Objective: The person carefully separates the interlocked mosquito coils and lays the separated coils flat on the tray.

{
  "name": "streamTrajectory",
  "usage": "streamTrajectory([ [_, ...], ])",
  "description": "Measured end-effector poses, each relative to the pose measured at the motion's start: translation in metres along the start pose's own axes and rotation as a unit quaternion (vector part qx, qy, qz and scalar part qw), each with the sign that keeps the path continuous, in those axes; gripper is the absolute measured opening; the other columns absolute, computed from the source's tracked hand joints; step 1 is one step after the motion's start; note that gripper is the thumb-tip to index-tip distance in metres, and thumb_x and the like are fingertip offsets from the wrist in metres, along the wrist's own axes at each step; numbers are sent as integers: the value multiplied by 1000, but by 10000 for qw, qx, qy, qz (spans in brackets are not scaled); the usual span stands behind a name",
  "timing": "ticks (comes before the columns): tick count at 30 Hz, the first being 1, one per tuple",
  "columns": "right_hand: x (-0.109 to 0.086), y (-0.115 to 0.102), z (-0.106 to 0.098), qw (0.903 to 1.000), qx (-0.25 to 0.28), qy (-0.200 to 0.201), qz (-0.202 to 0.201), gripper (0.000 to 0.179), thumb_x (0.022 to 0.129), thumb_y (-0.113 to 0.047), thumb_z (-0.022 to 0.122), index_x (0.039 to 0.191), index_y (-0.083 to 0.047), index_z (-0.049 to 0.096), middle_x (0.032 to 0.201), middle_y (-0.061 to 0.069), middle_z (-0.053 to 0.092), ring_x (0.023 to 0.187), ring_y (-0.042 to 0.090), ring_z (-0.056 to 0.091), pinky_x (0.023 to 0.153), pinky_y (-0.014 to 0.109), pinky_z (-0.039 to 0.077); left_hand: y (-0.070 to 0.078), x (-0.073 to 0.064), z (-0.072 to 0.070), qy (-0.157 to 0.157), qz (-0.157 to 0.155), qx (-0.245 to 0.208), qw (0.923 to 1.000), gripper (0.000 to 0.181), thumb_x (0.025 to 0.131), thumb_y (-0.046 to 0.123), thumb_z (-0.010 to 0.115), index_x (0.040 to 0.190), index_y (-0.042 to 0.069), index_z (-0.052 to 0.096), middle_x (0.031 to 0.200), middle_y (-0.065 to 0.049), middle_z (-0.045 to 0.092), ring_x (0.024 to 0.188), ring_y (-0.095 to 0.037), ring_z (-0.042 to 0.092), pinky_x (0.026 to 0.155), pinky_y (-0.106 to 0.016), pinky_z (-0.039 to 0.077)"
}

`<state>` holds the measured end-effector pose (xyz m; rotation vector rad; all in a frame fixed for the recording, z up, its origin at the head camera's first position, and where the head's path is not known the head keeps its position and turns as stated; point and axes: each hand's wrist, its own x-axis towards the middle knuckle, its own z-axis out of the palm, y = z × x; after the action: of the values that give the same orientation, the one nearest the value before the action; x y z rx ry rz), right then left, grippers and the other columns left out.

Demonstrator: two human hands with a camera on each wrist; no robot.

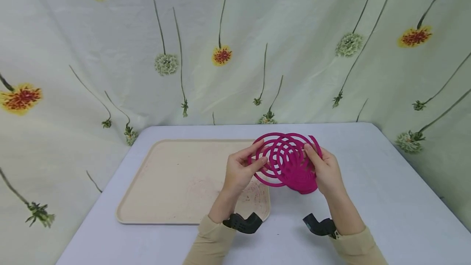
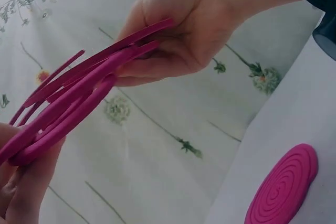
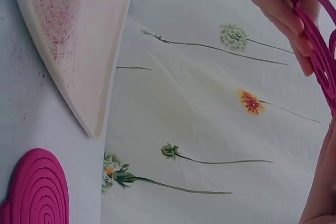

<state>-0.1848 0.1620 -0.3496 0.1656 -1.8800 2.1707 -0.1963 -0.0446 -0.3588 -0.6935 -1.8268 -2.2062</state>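
Lying at the left of the white-covered bench, a cream rectangular tray with rounded corners bears pinkish smears towards its right end. Next comes the left hand, above the tray's right part, pinching the left edge of a magenta openwork coil of thin curved strands between thumb and fingers. That coil is held up between the 2 hands, clear of the bench. Behind and below it in the head view, a flat magenta disc of closely wound coils lies on the bench, right of the tray. Farthest right, the right hand grips the coil's other edge, thumb towards the wearer.

The coil looks light and limp, probably a soft, clay-like stuff that could stretch, sag or snap where strands are thin; its grip looks more tacky than slick. The safest hold is probably at 2 opposite edges, several strands together, with a gentle pinch.

Whether the coil is 1 spiral or 2 layered ones is hard to tell. The head view's crossing strands partly cover the disc, and both wrist views cut it off. The right wrist view crops the coil, and several right fingertips are hidden behind it.
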Motion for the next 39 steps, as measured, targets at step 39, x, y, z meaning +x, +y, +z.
streamTrajectory([
  [39, 8, 2, -32, 9326, -1407, -3246, 707, 28, 94, -13, 55, 100, 14, 57, 77, 7, 69, 71, 26, 69, 69, 33, 57, 4, 0, -34, -3107, -232, 897, 9460, 20, 81, -6, 68, 101, -6, 67, 87, -16, 66, 65, -12, 58, 57, -23, 52],
])
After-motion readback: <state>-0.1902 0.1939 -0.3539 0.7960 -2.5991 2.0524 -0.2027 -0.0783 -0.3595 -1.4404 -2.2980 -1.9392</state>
